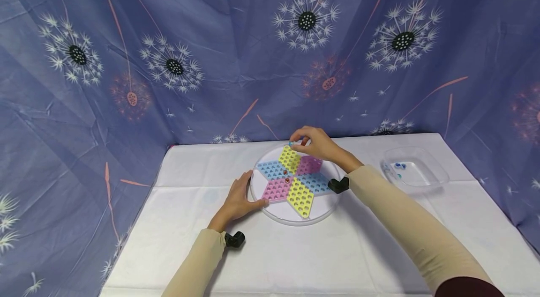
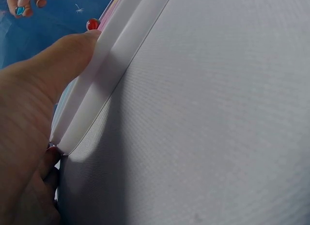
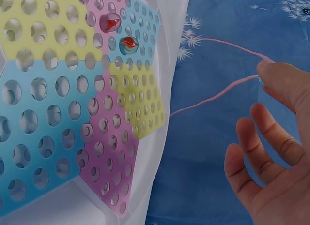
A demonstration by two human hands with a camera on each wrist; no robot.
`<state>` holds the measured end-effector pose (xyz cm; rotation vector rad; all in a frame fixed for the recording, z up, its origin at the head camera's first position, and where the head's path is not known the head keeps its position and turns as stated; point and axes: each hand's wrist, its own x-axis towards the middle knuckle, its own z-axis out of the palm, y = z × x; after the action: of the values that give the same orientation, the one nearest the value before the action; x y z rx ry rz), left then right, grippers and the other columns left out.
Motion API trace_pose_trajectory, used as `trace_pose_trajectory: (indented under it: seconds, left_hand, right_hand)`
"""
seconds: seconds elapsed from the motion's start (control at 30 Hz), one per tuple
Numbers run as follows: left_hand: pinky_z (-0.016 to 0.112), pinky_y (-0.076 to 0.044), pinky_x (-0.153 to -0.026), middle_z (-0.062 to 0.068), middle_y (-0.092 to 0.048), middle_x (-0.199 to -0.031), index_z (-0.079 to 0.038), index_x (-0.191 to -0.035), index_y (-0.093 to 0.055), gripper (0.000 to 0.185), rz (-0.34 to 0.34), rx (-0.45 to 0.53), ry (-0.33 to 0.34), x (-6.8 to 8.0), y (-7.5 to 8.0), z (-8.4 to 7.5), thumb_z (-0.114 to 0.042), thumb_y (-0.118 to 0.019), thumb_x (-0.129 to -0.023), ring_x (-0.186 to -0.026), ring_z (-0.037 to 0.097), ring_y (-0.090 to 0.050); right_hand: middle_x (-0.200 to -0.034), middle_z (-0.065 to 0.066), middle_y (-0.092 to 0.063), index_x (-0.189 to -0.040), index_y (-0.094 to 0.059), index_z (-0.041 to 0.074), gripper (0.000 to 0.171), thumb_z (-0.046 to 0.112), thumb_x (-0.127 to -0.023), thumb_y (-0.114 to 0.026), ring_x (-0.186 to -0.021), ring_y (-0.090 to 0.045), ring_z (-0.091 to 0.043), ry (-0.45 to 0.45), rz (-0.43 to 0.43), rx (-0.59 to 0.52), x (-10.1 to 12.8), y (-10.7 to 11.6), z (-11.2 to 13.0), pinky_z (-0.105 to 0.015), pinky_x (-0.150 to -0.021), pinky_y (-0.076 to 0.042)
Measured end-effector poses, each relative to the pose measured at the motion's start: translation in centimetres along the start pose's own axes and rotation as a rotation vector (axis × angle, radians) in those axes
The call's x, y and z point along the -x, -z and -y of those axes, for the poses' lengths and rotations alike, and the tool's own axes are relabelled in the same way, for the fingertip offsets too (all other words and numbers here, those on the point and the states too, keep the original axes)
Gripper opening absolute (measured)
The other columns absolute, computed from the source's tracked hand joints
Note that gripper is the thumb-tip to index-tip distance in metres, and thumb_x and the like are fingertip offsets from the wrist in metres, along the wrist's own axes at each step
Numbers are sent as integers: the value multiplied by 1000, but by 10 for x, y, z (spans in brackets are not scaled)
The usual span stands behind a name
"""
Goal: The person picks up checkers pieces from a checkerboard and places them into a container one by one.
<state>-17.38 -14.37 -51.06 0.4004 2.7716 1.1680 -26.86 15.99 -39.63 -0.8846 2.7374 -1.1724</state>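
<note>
The right hand (image 1: 316,143) pinches a blue marble (image 1: 291,144) in a narrow grip above the star board (image 1: 291,179), while the left hand (image 1: 240,198), fingers relaxed, rests on the round tray (image 1: 295,216) rim on the bench (image 1: 337,250).

In the left wrist view the left hand (image 2: 29,123) is cut off by the left and bottom edges, and only a strip of the round board's white rim (image 2: 104,65) is seen. At eleven o'clock the right hand (image 2: 26,3) is cropped by the top edge. In the right wrist view the blue marble (image 3: 260,80) is mostly hidden by the fingertips. The marbles in the clear tray (image 1: 415,173) are too small to count.
</note>
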Motion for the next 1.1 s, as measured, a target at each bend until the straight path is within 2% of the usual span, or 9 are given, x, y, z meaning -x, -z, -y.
trace_pose_trajectory:
  seconds: [0.37,0.5,0.63,1.1]
  left_hand:
    - [48,-7,-130,17,-28,-166,-5,-163,-23,114,-5,2,-1,1,0,-2,-49,-86,-79,-155,36,-21]
    - [46,-7,-130,17,-27,-167,-6,-163,-23,113,-3,-8,-1,0,-1,-1,-48,-86,-79,-155,35,-20]
    - [46,-7,-130,17,-26,-167,-6,-163,-22,113,-1,-9,5,1,-1,-2,-49,-86,-79,-155,35,-20]
    - [54,-11,-128,18,-25,-168,-8,-164,-23,113,-1,14,26,3,0,-2,-50,-86,-79,-155,41,-16]
  right_hand:
    - [-109,-4,-67,-113,-75,13,19,18,-95,-77,-89,-66,-21,50,-34,4,12,5,-7,-42,-80,-59]
    - [-109,-5,-67,-113,-75,12,19,17,-94,-77,-90,-65,-22,46,-50,7,20,10,-12,-39,-74,-59]
    - [-112,-5,-67,-112,-75,14,18,19,-94,-77,-90,-63,-21,24,-59,8,28,17,-17,-36,-67,-57]
    - [-115,-7,-68,-113,-75,15,20,24,-95,-76,-91,-65,-23,-67,-130,87,72,55,-40,-38,-70,-58]
